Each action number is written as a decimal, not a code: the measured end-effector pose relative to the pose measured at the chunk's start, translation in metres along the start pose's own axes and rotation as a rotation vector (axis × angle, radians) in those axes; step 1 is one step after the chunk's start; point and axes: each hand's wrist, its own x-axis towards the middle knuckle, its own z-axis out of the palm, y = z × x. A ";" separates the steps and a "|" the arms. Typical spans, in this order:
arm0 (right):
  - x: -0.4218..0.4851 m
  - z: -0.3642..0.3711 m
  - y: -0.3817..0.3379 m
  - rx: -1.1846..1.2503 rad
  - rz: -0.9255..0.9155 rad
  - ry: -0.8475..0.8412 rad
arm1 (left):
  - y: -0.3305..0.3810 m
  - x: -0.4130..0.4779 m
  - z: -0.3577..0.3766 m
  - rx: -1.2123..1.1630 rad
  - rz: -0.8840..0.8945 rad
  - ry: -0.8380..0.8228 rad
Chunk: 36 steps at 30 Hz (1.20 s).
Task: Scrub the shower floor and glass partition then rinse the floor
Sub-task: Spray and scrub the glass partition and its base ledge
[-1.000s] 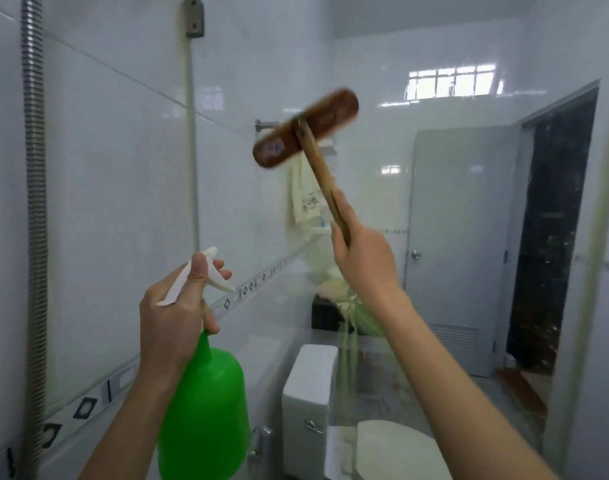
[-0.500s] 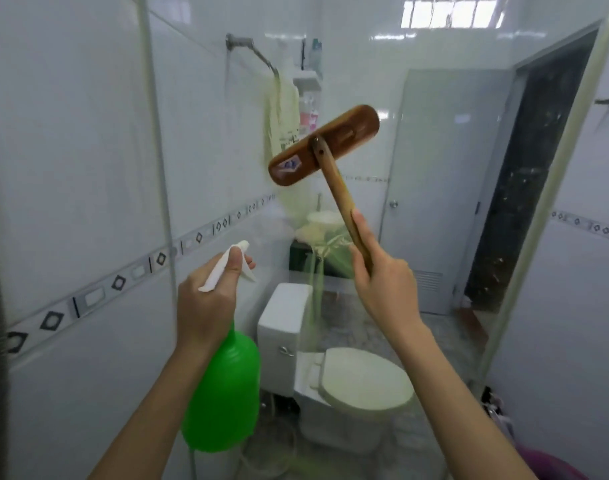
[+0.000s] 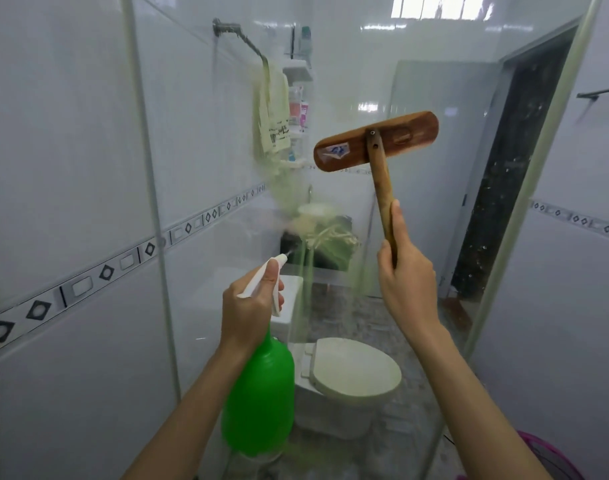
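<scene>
Brush [image 3: 375, 142]: slid right, head crosswise above right hand [image 3: 405, 282] gripping handle
Bottle [image 3: 260, 393]: left hand [image 3: 251, 306] squeezing trigger toward glass [image 3: 206, 116]

Your right hand [image 3: 405, 282] has shifted the brush [image 3: 375, 142] toward 3 o'clock, its handle nearer upright. Mist now shows at the spray bottle [image 3: 258, 393] nozzle.

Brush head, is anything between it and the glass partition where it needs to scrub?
Nothing visible does. The brush head faces the glass partition directly; contact cannot be told. The right hand holds its handle below, and the spray bottle in the left hand is lower left, off the path.
</scene>
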 end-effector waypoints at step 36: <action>-0.156 0.062 0.082 -0.167 0.039 -0.344 | -0.017 0.002 -0.057 -0.034 -0.027 0.143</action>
